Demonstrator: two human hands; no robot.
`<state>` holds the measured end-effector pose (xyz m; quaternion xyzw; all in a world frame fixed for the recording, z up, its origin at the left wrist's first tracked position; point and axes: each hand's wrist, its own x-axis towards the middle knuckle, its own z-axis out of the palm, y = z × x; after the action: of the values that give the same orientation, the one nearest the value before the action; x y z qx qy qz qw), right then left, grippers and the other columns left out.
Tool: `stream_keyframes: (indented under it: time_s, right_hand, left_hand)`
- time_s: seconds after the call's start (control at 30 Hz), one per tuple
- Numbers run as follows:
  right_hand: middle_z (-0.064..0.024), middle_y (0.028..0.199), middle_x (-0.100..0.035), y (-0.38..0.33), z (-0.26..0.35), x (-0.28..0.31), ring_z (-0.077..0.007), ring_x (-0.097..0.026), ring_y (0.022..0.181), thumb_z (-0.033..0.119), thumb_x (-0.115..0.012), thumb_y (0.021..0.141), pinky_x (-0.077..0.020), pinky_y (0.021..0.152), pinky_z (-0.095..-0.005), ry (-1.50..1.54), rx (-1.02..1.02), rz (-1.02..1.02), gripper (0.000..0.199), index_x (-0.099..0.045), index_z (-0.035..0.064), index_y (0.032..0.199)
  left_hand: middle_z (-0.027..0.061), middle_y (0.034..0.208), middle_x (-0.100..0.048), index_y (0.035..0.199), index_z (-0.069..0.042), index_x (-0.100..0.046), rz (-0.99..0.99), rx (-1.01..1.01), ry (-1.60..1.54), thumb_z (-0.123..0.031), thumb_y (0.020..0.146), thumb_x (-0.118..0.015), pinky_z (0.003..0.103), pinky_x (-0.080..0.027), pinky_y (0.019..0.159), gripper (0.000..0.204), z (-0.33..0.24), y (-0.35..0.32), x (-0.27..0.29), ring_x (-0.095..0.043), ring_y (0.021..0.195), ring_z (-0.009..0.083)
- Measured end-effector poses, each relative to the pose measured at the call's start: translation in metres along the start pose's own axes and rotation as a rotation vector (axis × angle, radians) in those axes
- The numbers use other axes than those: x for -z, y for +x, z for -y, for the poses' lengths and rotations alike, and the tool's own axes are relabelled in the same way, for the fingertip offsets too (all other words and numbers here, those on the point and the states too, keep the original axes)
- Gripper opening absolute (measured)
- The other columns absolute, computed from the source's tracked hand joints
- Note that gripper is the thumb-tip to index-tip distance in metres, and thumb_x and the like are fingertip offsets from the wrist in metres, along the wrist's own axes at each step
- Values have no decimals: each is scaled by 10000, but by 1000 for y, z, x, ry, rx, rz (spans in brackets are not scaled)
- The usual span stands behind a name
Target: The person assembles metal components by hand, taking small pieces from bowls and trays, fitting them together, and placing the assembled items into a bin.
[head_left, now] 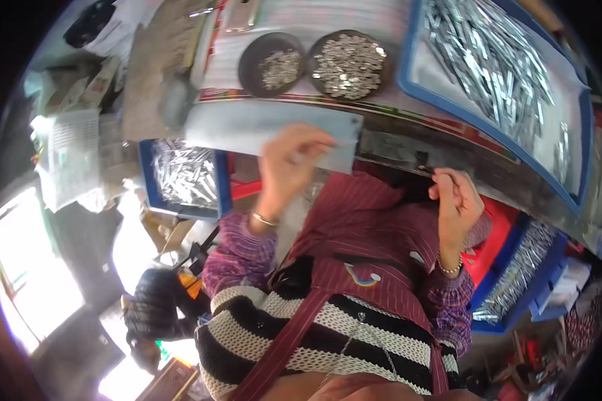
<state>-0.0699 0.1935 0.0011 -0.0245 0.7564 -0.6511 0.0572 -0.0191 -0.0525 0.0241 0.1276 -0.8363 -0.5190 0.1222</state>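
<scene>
My left hand [289,167] is raised over a pale grey-blue sheet [227,127] at the table's near edge. Its fingers bend toward the thumb in a pinch, smeared by motion; anything between them is too small to make out. My right hand [459,204] is in front of the dark table edge [391,148], fingers curled and closed. A small dark bit shows by its fingertips, too unclear to name. Beyond the sheet stand two dark round bowls: the left bowl [249,63] and the right bowl [316,50] hold small shiny metal parts.
A large blue tray [471,119] of long metal strips fills the table's right. Lower left is a blue bin [144,175] of metal pieces; lower right, another blue bin [488,327] holds metal parts. A white crate [73,157] stands far left. A person [155,304] is at lower left.
</scene>
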Motion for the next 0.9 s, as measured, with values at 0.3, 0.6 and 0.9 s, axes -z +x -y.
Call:
stream_keyframes:
  time_s: [0.3,0.6,0.9]
  right_hand:
    - [-73,783,-582,-4,-12,-8,-91,-567,586,-8,-589,821,-448,523,-182,54,39,22,70,-618,-69,842]
    - [-58,751,-565,-4,-10,-12,-80,-559,575,2,-597,821,-436,509,-178,3,61,7,70,-618,-64,830]
    - [-54,731,-566,-1,-11,-6,-86,-566,571,-7,-595,809,-437,515,-178,-13,80,27,58,-621,-55,825]
  left_hand:
    - [102,765,-619,772,-45,-658,-218,-350,527,82,664,-601,299,-470,630,176,88,4,100,-593,712,241]
    - [89,781,-612,803,-53,-669,48,-608,284,94,612,-609,320,-477,663,248,35,35,-14,-585,738,251]
    - [94,771,-624,808,-38,-665,-71,-300,446,92,664,-599,316,-464,655,205,60,12,87,-580,716,238]
